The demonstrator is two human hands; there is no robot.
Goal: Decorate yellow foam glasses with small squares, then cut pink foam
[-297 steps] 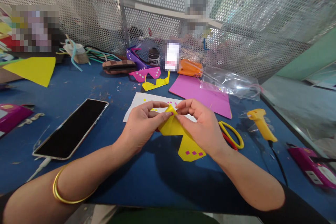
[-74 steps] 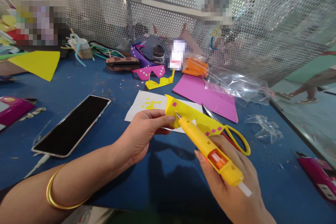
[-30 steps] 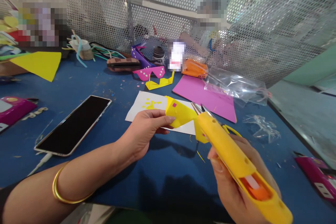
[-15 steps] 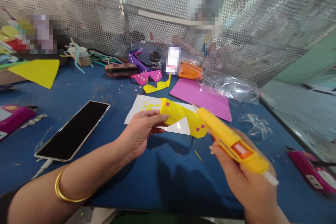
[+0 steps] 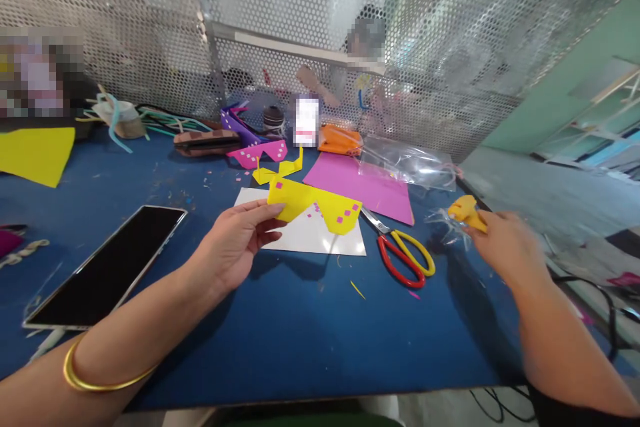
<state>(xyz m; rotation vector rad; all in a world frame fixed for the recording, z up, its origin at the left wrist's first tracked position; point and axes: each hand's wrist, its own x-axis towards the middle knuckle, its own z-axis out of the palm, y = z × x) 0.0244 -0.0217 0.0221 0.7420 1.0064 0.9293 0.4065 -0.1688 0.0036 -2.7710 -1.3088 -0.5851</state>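
Observation:
My left hand [image 5: 227,247] pinches the left end of a yellow foam glasses shape [image 5: 300,200] with small pink squares on it. The shape is held above a white sheet [image 5: 300,240], with specks of pink around its notch. At the right, my right hand [image 5: 515,247] is closed around a yellow glue gun [image 5: 466,212], which is foreshortened and partly hidden by the fingers. The gun is over crumpled clear plastic [image 5: 445,223] near the table's right side. Scissors [image 5: 400,253] with one red and one yellow handle lie between the hands.
A dark-screened phone [image 5: 107,263] lies at left. Behind are pink glasses [image 5: 260,153], yellow glasses [image 5: 280,170], a purple sheet [image 5: 363,187], a brown case [image 5: 206,142] and an orange packet [image 5: 340,139]. A perforated metal screen [image 5: 295,0] stands along the back; another person is beyond it.
My right hand has moved the glue gun away from the yellow glasses to the right, uncovering the scissors. My left hand still holds the glasses. The view has shifted to the right.

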